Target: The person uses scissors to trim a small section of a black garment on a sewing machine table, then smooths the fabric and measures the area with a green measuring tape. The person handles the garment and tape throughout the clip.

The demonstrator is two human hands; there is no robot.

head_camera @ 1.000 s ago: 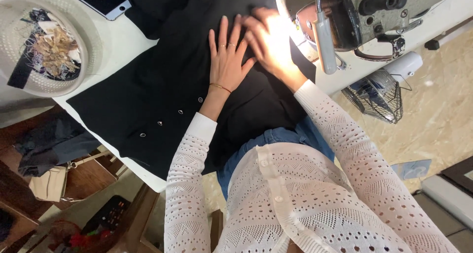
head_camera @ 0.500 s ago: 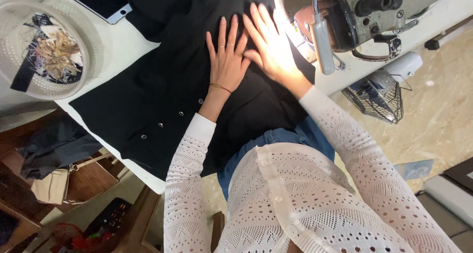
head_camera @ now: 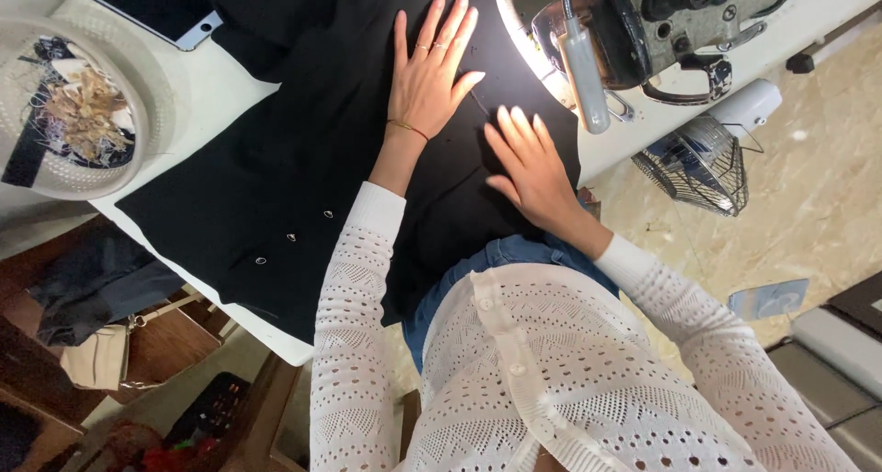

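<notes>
A black garment (head_camera: 276, 187) with small metal snaps lies spread over a white table (head_camera: 207, 104) and hangs down into my lap. My left hand (head_camera: 430, 72) lies flat on the cloth, fingers spread, pointing toward the far side. Nearer to me, my right hand (head_camera: 531, 164) also rests flat on the cloth with fingers apart, close to the table's near edge. Neither hand grips anything. A sewing machine head (head_camera: 643, 22) stands just right of the hands, its lamp lighting the cloth edge.
A white mesh basket (head_camera: 138, 150) of scraps sits at the far left of the table. A dark tablet (head_camera: 161, 8) lies beside it. A small fan (head_camera: 703, 164) stands on the floor to the right. Bags and a wooden stool lie at lower left.
My right hand has slid back from beside the machine toward me and now lies lower on the cloth. My left hand stays flat on the garment.
</notes>
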